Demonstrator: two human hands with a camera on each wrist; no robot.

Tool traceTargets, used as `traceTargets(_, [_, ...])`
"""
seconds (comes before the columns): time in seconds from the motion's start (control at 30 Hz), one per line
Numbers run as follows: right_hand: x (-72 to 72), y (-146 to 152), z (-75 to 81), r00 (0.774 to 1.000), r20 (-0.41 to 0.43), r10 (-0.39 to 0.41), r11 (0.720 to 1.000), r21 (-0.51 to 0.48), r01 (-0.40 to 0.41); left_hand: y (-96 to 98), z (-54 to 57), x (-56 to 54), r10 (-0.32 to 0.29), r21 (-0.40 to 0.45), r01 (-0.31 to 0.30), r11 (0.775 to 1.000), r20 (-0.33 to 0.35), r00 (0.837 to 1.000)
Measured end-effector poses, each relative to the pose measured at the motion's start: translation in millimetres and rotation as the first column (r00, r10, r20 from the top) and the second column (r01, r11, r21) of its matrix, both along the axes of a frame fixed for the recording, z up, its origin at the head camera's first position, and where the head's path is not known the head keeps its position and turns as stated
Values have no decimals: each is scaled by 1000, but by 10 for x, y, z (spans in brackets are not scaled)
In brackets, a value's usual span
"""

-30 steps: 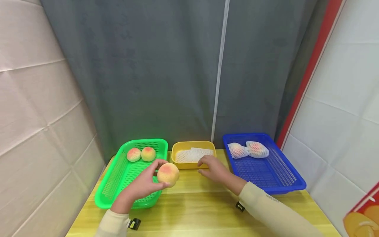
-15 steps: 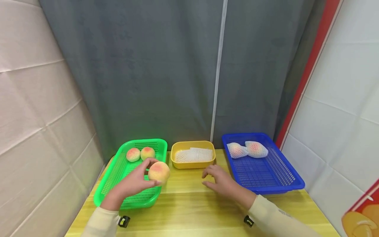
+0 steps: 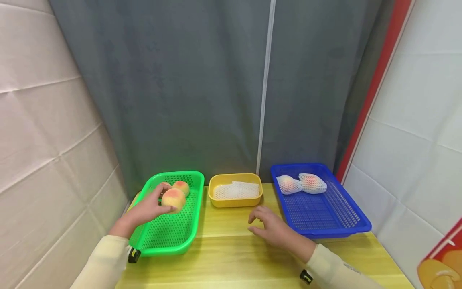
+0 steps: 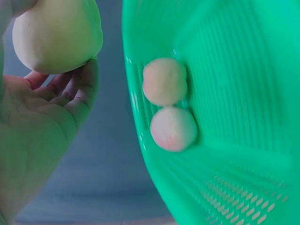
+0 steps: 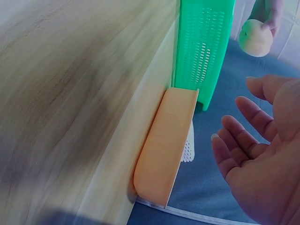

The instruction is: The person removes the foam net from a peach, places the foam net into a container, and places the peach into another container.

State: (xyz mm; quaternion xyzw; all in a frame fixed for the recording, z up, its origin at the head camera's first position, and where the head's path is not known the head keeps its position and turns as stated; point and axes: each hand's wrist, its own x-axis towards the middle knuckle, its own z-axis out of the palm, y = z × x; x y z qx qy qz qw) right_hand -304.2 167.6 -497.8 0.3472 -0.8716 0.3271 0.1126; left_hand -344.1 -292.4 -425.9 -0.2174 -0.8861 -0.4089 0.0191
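Between thumb and fingers, my left hand (image 3: 148, 208) grips a peach (image 3: 173, 200), yellow with a red blush, above the green basket (image 3: 196, 224). Two more peaches lie in that basket at its far end; one (image 3: 181, 187) shows beside the held fruit, the other is mostly hidden by the hand. The left wrist view shows both resting peaches (image 4: 165, 81) touching or nearly so. My right hand (image 3: 272, 228) hovers over the table with loosely bent fingers and holds nothing. Nearest to it stands the yellow tray (image 3: 236, 203), with white foam net sleeves (image 3: 236, 190) inside.
On the right sits a blue basket (image 3: 325, 216) with two peaches in white foam nets (image 3: 312, 184) at its far end. The wooden table (image 3: 223, 257) ends at a grey curtain (image 3: 195, 88). White sheets (image 3: 426, 120) hang at both sides.
My left hand has carried the peach leftward, from beside the yellow tray to above the green basket. My right hand has drawn back from the yellow tray, toward me and slightly right.
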Motion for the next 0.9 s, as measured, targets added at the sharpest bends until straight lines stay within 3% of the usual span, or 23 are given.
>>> traceTargets(0.2, [13, 11, 5, 1000, 14, -3, 1000, 0, 3, -241, 13, -203, 103, -98, -101, 990, 14, 995])
traceTargets(0.33, [23, 28, 7, 999, 32, -11, 1000, -3, 11, -345, 48, -353, 186, -151, -181, 972, 19, 982])
traceTargets(0.47, [13, 55, -9, 999, 40, -21, 1000, -9, 21, -372, 2, -511, 253, -208, -238, 949, 46, 966])
traceTargets(0.53, [8, 72, -26, 999, 30, -19, 1000, -5, 19, -313, -62, -575, 248, -236, -229, 944, 52, 967])
traceTargets(0.7, [32, 106, -26, 1000, 10, -15, 1000, -12, 15, -142, -198, -663, 158, -297, -135, 945, 54, 986])
traceTargets(0.9, [11, 127, -22, 1000, 10, -18, 999, -27, 18, -108, -178, -658, 126, -324, -98, 941, 65, 990])
